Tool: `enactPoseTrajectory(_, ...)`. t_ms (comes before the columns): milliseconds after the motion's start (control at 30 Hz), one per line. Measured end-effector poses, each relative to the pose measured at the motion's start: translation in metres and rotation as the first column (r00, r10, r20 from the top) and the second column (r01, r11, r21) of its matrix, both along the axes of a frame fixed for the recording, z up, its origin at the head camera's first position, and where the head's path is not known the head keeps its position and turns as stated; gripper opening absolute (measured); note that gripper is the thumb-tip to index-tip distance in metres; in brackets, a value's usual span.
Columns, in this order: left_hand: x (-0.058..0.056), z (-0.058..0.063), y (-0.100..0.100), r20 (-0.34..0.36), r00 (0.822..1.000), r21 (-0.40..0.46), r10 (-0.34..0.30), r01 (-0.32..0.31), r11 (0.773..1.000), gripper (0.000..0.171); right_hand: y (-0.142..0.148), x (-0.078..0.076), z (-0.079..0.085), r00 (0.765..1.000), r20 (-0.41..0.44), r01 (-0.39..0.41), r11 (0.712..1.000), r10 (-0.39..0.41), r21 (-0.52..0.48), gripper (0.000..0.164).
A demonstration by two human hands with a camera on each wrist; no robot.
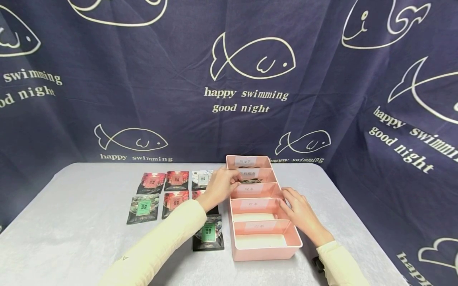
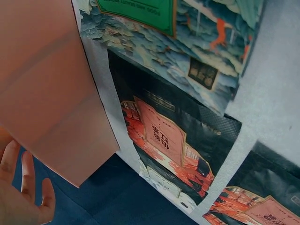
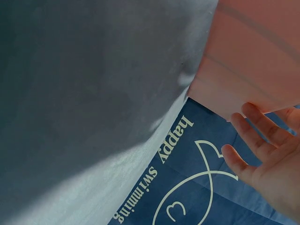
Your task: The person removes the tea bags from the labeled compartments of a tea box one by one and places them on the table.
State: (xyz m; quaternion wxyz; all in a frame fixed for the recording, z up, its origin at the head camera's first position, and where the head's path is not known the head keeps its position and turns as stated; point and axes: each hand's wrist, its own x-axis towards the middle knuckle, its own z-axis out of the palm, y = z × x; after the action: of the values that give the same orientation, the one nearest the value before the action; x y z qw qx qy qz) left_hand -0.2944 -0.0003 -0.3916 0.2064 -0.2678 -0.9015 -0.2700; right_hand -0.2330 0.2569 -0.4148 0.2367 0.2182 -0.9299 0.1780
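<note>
A long pink divided box (image 1: 265, 254) with labelled compartments stands on the table. My left hand (image 1: 221, 184) reaches over its left rim into the second compartment from the back. There, thumb and index finger lie at the left end of dark tea packets (image 1: 252, 181); I cannot tell whether they pinch one. The left wrist view shows the other fingers (image 2: 29, 176) spread beside the rim. At the box's right wall, my right hand (image 1: 302, 212) holds the rim, thumb over the inside and fingers (image 3: 267, 126) against the outside.
Left of the box lie several tea packets in rows: red ones (image 1: 177, 180), a white one (image 1: 200, 179), a green one (image 1: 143, 208) and another green one (image 1: 208, 234) by the box's front corner. A dark blue fish-print curtain (image 1: 193, 131) hangs behind the table (image 1: 89, 246).
</note>
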Motion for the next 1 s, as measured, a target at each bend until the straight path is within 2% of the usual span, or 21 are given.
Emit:
enactPoseTrajectory(300,0.000,0.003,-0.003,-0.074,0.997,0.026,0.021,-0.019,0.999,0.008,0.001,-0.001,0.000,1.000,-0.016,-0.004,1.000,0.004,0.007,0.024)
enactPoseTrajectory(533,0.000,0.007,-0.004,-0.153,0.987,0.058,0.040,-0.032,0.998,0.006,0.000,-0.001,0.001,1.000,-0.002,0.000,1.000,0.000,0.005,0.024)
enactPoseTrajectory(633,0.000,0.009,-0.003,-0.166,0.985,0.081,0.047,-0.034,0.996,0.006,0.000,0.000,0.001,1.000,0.005,-0.002,1.000,0.002,0.003,0.024)
enactPoseTrajectory(1000,0.006,0.018,0.001,-0.249,0.967,0.146,0.045,-0.009,0.989,0.005,0.000,-0.001,0.001,1.000,-0.010,-0.013,1.000,0.013,-0.007,0.022)
